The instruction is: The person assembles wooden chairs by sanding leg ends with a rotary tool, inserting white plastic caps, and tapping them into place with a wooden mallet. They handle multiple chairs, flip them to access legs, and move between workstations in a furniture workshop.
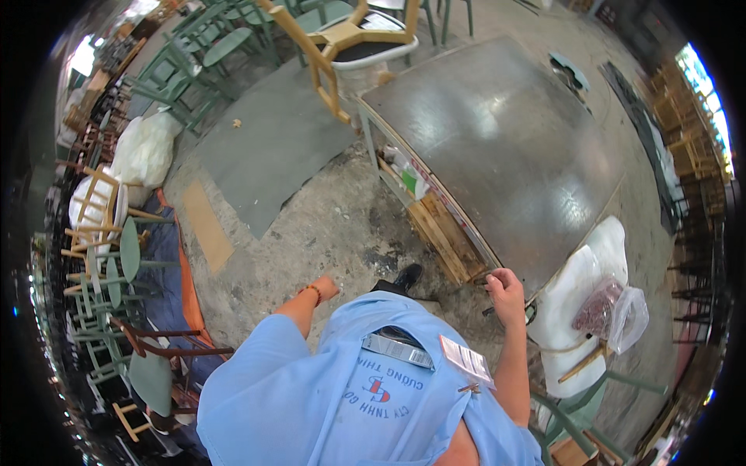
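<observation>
Right hand: fingers curled over the near edge of the metal-topped workbench, gripping the rim at its lower corner. The forearm rises from the lower edge of the view to that point. Contact with the bench edge is evident; whether anything small sits inside the curled fingers cannot be told.

Left hand: held low beside the body, above the concrete floor, touching nothing visible. The fingers are largely hidden behind the wrist, so whether they are spread or closed cannot be told. A dark red bracelet sits at the wrist.

Workbench: large grey sheet-metal top, scuffed, set on a wooden frame. A shelf under the near side holds a white and green container. The bench stands directly ahead of the person and to the right.

Just right of the gripping hand: a white foam block with a clear plastic bag of reddish contents resting on it.

Beyond the bench's far left corner: a bare wooden chair frame tipped over a white tub.

Floor, centre left: a grey mat and a flat strip of cardboard.

Left margin: green chairs stacked close together, and white sacks behind them.
</observation>
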{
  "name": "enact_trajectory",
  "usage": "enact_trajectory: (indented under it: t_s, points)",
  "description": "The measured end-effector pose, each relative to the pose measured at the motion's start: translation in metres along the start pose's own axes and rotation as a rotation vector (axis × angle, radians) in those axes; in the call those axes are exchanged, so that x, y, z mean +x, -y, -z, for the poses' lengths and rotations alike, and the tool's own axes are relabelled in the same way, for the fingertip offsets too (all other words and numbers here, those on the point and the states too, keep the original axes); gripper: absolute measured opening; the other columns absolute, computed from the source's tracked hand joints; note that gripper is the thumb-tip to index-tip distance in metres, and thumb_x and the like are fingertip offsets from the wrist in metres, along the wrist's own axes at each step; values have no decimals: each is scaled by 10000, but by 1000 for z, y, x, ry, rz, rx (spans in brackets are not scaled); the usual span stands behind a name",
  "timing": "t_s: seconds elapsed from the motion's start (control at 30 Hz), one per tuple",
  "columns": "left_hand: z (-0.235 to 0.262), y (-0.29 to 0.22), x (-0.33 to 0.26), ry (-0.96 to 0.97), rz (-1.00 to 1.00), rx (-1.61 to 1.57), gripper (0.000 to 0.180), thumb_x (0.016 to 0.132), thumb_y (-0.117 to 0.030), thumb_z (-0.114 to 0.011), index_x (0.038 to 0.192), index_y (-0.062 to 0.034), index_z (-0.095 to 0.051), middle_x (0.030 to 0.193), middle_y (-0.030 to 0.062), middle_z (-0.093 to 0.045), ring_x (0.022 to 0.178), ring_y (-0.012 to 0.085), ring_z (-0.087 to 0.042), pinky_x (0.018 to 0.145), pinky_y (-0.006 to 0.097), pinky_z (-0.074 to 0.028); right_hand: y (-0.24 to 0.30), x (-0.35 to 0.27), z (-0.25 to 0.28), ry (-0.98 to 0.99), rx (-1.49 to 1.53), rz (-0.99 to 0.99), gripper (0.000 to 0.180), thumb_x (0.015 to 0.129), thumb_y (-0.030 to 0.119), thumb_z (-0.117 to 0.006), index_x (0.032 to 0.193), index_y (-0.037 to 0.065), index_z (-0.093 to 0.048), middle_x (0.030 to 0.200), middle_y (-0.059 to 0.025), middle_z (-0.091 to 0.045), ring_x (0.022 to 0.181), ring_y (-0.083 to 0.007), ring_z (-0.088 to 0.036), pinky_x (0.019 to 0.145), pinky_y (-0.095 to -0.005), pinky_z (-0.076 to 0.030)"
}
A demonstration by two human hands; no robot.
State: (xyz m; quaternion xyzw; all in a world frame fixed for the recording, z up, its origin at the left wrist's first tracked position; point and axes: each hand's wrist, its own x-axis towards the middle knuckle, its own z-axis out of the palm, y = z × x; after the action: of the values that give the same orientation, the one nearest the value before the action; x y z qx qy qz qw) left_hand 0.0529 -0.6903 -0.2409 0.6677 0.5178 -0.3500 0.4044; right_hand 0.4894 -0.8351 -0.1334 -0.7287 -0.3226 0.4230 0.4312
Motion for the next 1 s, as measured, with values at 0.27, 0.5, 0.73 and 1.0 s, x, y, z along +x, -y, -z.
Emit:
enact_trajectory:
  t_s: [0.27,0.5,0.73,1.0]
  points:
    - [-22,49,-50,-85,59,-236,392,913,-366,-573,1056,-33,-723,996,167,-721,868,316,-691,805,417,-540,-49,-38,-79,133,198,-160,61,863,73,-588,914,59,-617,750,-38,-629,628,-138,-598,543,-288,-481]
    - [56,33,2,-271,-207,-347,407,871,-354,-597,1052,-7,-708,1047,204,-706,981,370,-670,877,446,-514,-99,-135,-96,90,-71,-551,201,853,87,-607,1009,-36,-639,815,-163,-679,662,-248,-676,568,-357,-564]
    - [322,67,85,-1051,-603,170,313,906,-256,-570,1081,-11,-657,1111,226,-664,1063,412,-603,924,476,-482,-131,-146,-130,-212,-34,-617,176,845,103,-558,929,-29,-637,750,-142,-657,603,-234,-636,507,-360,-522]
    - [694,101,36,-1854,-742,269,589,951,-387,-593,1375,9,-488,1394,225,-527,1289,387,-492,1062,437,-403,-62,-64,-249,-181,87,-955,266,902,210,-577,1096,32,-612,916,-103,-692,720,-207,-652,600,-351,-536]
